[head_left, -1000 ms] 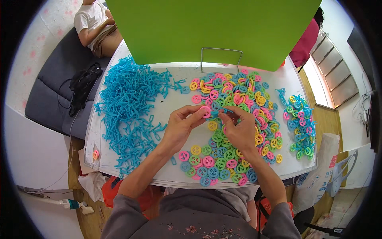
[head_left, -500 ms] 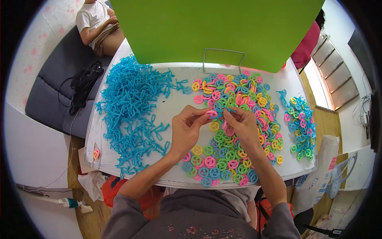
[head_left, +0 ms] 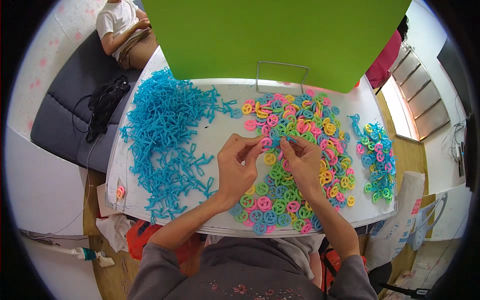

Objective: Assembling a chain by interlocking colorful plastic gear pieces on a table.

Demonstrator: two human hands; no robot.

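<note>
My left hand [head_left: 237,167] pinches a small pink plastic wheel [head_left: 266,142] between thumb and fingertips. Close beside it, my right hand [head_left: 303,162] grips a small blue plastic piece [head_left: 287,140], mostly covered by my fingers. The two parts meet or nearly meet; whether they are joined I cannot tell. Below and around my hands spread many loose spoked wheels [head_left: 282,194] in pink, yellow, green and blue. Left of them lies a large heap of blue forked plastic pieces [head_left: 160,107].
At the table's right edge sits a pile of wheels with blue pieces among them [head_left: 377,160]. A green panel [head_left: 280,45] and a wire stand [head_left: 282,63] are at the back. One person [head_left: 122,30] sits on the grey sofa [head_left: 65,95]; another in dark pink [head_left: 387,57] is behind the panel.
My left hand has turned slightly, bringing the pink wheel up against or close to the blue piece. My right hand stays almost in place.
</note>
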